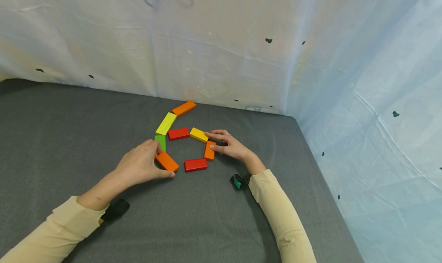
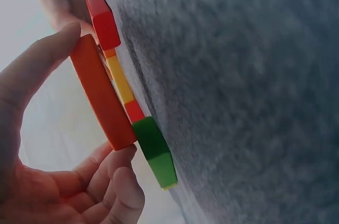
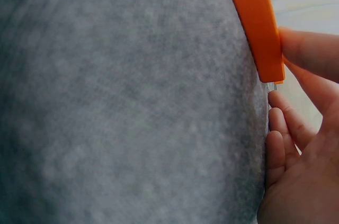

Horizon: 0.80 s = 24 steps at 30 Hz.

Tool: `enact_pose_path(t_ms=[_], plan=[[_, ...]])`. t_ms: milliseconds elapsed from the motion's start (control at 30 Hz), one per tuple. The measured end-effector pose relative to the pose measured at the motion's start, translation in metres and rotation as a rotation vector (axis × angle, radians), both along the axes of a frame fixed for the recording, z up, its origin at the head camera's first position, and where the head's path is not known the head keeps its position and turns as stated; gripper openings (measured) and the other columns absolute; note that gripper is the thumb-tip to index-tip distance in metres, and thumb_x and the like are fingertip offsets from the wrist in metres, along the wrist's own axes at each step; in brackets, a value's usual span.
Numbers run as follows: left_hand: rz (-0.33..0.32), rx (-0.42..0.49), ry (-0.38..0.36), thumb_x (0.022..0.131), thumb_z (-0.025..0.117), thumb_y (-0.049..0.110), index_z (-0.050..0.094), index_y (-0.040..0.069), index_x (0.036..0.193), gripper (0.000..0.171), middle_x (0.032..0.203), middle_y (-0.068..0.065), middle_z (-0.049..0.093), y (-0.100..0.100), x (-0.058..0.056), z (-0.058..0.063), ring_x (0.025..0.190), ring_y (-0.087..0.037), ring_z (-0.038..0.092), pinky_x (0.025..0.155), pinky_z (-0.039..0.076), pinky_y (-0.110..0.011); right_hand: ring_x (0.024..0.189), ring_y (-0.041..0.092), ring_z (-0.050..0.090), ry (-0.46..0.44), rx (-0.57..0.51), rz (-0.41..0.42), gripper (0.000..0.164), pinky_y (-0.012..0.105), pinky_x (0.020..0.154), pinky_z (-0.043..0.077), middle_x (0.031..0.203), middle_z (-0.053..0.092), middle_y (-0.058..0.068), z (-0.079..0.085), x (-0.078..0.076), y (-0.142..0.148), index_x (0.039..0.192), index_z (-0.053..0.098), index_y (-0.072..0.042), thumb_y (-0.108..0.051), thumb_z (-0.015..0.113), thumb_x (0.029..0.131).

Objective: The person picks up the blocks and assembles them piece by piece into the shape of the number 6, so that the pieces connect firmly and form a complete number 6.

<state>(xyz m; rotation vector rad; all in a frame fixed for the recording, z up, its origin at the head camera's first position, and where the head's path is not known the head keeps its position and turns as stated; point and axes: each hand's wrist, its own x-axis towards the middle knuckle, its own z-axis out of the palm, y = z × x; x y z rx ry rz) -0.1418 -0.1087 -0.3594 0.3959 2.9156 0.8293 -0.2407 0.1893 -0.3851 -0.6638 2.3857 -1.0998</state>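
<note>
In the head view my left hand [image 1: 139, 163] pinches an orange block [image 1: 167, 162] at its two ends, thumb at the near end. In the left wrist view this orange block [image 2: 101, 91] stands off the grey cloth, beside the green block [image 2: 154, 147]. My right hand [image 1: 233, 146] has its thumb on another orange block [image 1: 209, 151] and its index finger at the yellow block [image 1: 199, 135]. The right wrist view shows that thumb against the orange block [image 3: 259, 28], the other fingers resting low by the cloth.
Blocks form a curved outline on the grey cloth [image 1: 193, 217]: an orange block [image 1: 184, 108] at the back, a lime block [image 1: 166, 124], and red blocks [image 1: 178, 134] inside and at the front. Pale sheeting [image 1: 207, 44] hangs behind and to the right.
</note>
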Motion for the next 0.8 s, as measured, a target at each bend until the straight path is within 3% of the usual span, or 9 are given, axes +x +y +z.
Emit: enact_pose_path(t_ms=[400, 800], plan=[[0.034, -0.071, -0.034, 0.062, 0.085, 0.049, 0.053, 0.002, 0.092, 0.064, 0.080, -0.008, 0.052, 0.014, 0.003, 0.000, 0.064, -0.020, 0.049, 0.052, 0.037, -0.030, 0.137, 0.028, 0.028, 0.008, 0.000, 0.002, 0.053, 0.051, 0.110, 0.025, 0.151, 0.025, 0.008, -0.001, 0.001, 0.002, 0.148, 0.040, -0.020, -0.020, 0.055, 0.098], [0.056, -0.130, -0.034, 0.062, 0.085, 0.052, 0.058, -0.003, 0.101, 0.073, 0.084, -0.010, 0.055, 0.019, 0.000, -0.001, 0.067, -0.023, 0.053, 0.053, 0.041, -0.033, 0.137, 0.027, 0.028, 0.008, -0.002, 0.001, 0.053, 0.051, 0.110, 0.026, 0.151, 0.026, 0.007, -0.001, 0.002, 0.004, 0.148, 0.040, -0.021, -0.021, 0.055, 0.098]])
